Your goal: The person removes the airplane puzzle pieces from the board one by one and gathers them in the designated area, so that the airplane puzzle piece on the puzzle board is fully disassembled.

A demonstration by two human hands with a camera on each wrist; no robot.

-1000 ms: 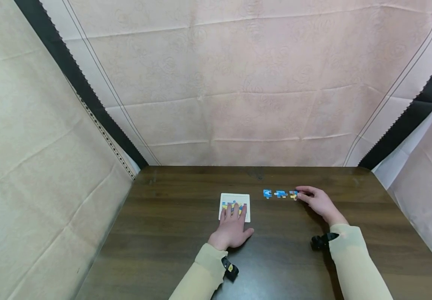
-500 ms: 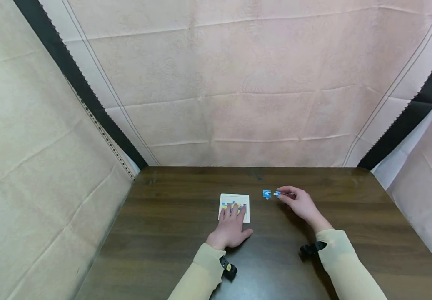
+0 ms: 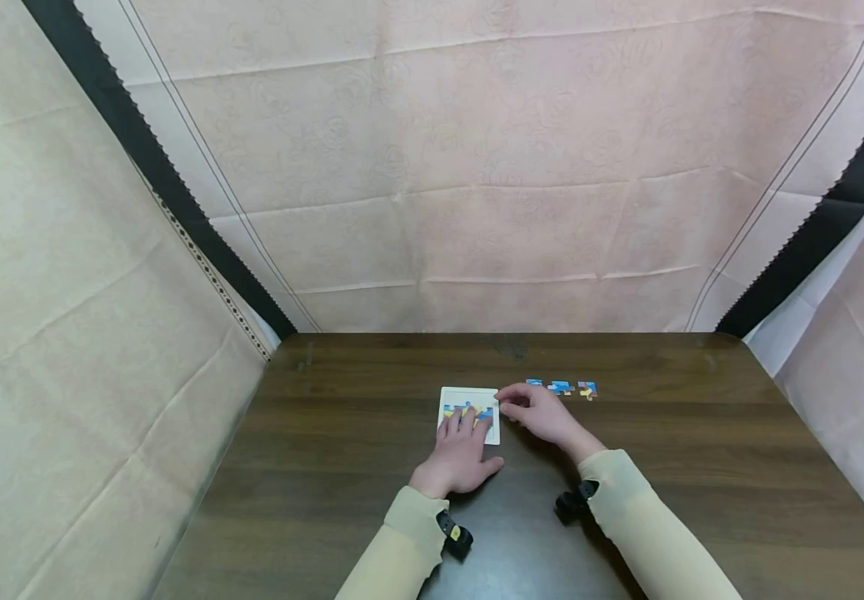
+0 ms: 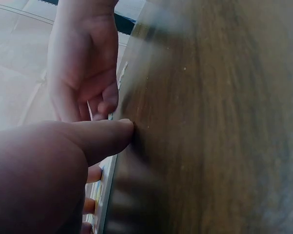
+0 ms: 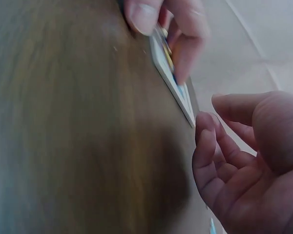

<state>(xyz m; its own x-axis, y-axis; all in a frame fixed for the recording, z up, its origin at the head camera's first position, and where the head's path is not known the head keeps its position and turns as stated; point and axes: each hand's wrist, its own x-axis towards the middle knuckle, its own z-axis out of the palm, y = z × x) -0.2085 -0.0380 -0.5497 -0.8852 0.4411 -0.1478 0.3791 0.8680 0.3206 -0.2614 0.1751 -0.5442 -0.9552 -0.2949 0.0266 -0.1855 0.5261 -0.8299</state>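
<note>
In the head view, my left hand point(image 3: 456, 462) lies flat, fingers spread, on a white puzzle board point(image 3: 469, 392) with blue and yellow pieces in it. My right hand point(image 3: 547, 417) hovers at the board's upper right corner, its thumb and index finger apart. The right wrist view shows that hand point(image 5: 249, 165) with loosely bent fingers and nothing visible between them, beside the board's corner point(image 5: 178, 97). Right of the board lie three loose pieces, one blue point(image 3: 534, 382) and partly hidden, one mostly blue point(image 3: 561, 387), one blue and yellow point(image 3: 588, 389).
The brown wooden table point(image 3: 372, 467) bears the board and pieces. Pale cloth point(image 3: 521, 167) hangs behind its far edge and at both sides. A black device point(image 3: 458, 542) is strapped to the left wrist, another point(image 3: 570, 505) to the right.
My right hand has moved left, from the rightmost loose piece past the others to the board. The three pieces stay in their row. My left hand has stayed on the board.
</note>
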